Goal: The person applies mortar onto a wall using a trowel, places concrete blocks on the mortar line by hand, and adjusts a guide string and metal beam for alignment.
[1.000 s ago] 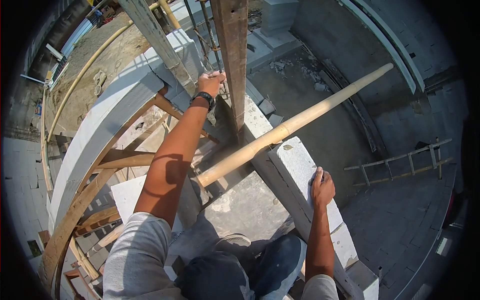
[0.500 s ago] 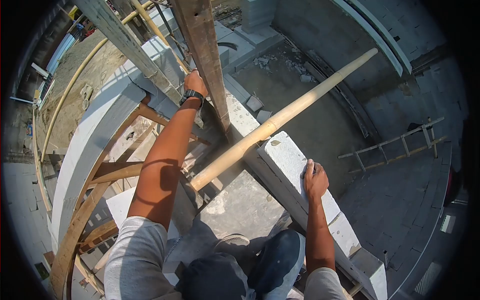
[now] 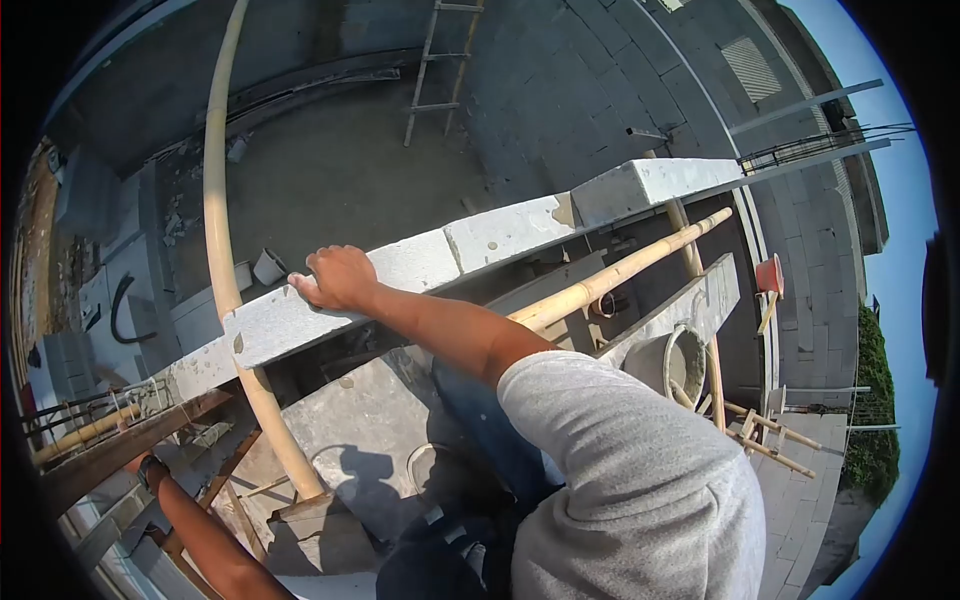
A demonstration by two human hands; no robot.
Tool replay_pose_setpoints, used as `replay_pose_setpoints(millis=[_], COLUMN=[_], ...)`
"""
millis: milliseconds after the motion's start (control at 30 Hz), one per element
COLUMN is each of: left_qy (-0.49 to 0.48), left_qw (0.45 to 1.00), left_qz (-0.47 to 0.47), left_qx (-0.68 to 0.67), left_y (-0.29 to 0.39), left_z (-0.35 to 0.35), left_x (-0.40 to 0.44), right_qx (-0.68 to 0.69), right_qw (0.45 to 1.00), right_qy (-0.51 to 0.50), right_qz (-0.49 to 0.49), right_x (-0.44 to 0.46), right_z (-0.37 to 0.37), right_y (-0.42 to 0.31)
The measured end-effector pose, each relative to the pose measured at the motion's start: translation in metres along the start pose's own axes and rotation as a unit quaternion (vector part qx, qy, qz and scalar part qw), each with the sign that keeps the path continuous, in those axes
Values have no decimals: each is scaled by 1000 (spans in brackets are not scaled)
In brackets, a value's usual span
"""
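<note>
My right hand (image 3: pixel 340 279) lies over the top of a white lightweight block (image 3: pixel 290 325) at the near end of a low wall, its fingers curled toward the far edge. At the lower left, my left hand (image 3: pixel 136 463), with a dark watch at the wrist, is wrapped around a brown wooden beam (image 3: pixel 190 408); the beam hides most of its fingers. A bamboo pole (image 3: pixel 217 180) passes upright against the block's end. More white blocks (image 3: pixel 510 235) continue the wall to the right, with a tilted block (image 3: pixel 690 180) at its end.
Below me is a grey board (image 3: pixel 350 400) with a round container (image 3: pixel 440 470). A bucket (image 3: pixel 670 362) stands on a plank at right, near another bamboo pole (image 3: pixel 620 270). Beyond the wall are a lower floor, small buckets (image 3: pixel 268 267) and a ladder (image 3: pixel 436 60).
My view has swung to the right, bringing the wall's far end and the bucket into sight. My right hand stays on the block and my left hand stays at the beam.
</note>
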State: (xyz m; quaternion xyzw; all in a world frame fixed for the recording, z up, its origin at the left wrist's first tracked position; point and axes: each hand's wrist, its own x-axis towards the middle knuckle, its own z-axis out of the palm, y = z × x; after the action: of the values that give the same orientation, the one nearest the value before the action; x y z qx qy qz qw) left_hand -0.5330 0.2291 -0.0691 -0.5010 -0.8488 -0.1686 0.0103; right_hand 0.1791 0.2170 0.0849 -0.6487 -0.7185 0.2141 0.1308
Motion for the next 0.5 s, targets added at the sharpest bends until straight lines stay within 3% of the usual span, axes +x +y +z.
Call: replay_pose_setpoints(millis=[200,367,500], left_qy=[6,37,117], left_qw=[1000,998,987], left_qz=[-2,-55,-86], left_qx=[-2,-16,-72], left_y=[29,77,114], left_z=[-4,-35,-47], left_x=[-1,-32,-53], right_qx=[-9,-34,-40], right_qw=[1000,999,999], right_qy=[16,21,25], right_qz=[1,-3,5], right_x=[0,4,6], right_z=[4,7,8], right_y=[0,-6,-14])
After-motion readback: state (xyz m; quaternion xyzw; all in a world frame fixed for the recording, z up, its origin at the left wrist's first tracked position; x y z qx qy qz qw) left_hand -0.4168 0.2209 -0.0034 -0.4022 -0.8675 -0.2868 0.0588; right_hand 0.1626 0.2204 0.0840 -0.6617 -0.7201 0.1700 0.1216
